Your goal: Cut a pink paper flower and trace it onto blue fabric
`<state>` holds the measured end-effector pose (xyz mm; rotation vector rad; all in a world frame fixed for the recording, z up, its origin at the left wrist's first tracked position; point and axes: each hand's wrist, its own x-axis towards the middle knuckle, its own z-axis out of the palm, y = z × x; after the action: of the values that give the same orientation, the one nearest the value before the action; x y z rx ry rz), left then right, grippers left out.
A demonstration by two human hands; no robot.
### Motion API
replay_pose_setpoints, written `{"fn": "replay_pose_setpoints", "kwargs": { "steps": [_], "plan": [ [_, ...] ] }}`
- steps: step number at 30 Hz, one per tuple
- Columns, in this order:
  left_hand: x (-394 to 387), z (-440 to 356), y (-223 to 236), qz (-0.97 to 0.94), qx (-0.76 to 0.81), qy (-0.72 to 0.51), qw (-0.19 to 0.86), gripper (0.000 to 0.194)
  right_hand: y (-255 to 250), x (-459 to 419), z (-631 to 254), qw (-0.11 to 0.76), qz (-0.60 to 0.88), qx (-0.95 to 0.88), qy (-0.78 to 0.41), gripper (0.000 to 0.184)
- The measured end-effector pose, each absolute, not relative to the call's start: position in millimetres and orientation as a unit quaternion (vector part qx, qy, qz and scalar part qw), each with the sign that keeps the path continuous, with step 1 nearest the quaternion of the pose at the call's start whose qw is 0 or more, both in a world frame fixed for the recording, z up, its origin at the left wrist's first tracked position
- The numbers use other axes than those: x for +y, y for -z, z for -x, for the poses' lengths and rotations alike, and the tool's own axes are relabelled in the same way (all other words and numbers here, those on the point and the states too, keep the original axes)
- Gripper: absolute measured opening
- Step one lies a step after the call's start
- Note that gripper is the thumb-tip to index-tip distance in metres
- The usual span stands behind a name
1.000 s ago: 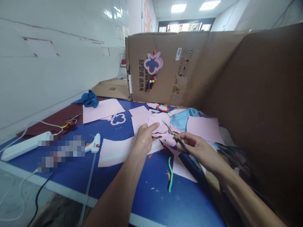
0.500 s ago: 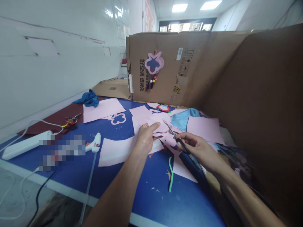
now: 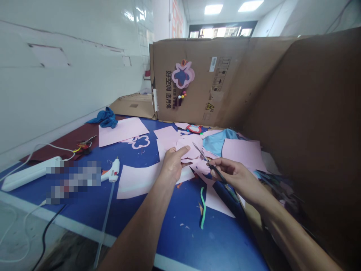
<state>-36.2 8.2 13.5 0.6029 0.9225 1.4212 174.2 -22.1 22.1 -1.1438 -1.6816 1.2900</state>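
My left hand (image 3: 173,162) pinches a cut piece of pink paper (image 3: 190,146), thumb on top and fingers underneath. In my right hand (image 3: 232,173) is a pair of scissors (image 3: 203,156) with dark handles, its metal blades pointing up and left at the paper's right edge. Below the held piece lie pink scraps (image 3: 202,166) with cut-outs. A green fuzzy stem (image 3: 203,209) rests on the blue table (image 3: 175,229), nearer to me. To the left of my left hand lies a pale pink sheet (image 3: 135,182).
A cardboard box (image 3: 231,82) walls the back and right; a pink flower-shaped cut-out (image 3: 183,75) is on it. On the left are a hot glue gun (image 3: 114,171), a white power strip (image 3: 31,175), pliers (image 3: 86,145) and a blue cloth (image 3: 105,118). Light-blue fabric (image 3: 217,143) lies behind my right hand.
Almost nothing differs. Both hands, the paper and the scissors keep nearly the same position; the whole view has shifted very slightly.
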Motion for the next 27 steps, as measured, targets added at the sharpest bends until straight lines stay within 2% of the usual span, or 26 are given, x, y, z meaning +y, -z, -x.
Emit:
{"fn": "replay_pose_setpoints", "kwargs": {
  "steps": [15, 22, 27],
  "plan": [
    [8.3, 36.4, -11.3, -0.260, 0.409, -0.613, 0.624, 0.030, -23.3, -21.6, -174.3, 0.361, 0.452, -0.651, -0.491, 0.056],
    [9.0, 41.5, -13.7, -0.260, 0.395, -0.617, 0.629, 0.042, -22.4, -20.5, -178.1, 0.342, 0.450, -0.660, -0.495, 0.049],
    [11.1, 43.4, -12.2, -0.264, 0.361, -0.638, 0.626, 0.036, -24.2, -21.0, -178.3, 0.341, 0.456, -0.659, -0.492, 0.050]
  ]
}}
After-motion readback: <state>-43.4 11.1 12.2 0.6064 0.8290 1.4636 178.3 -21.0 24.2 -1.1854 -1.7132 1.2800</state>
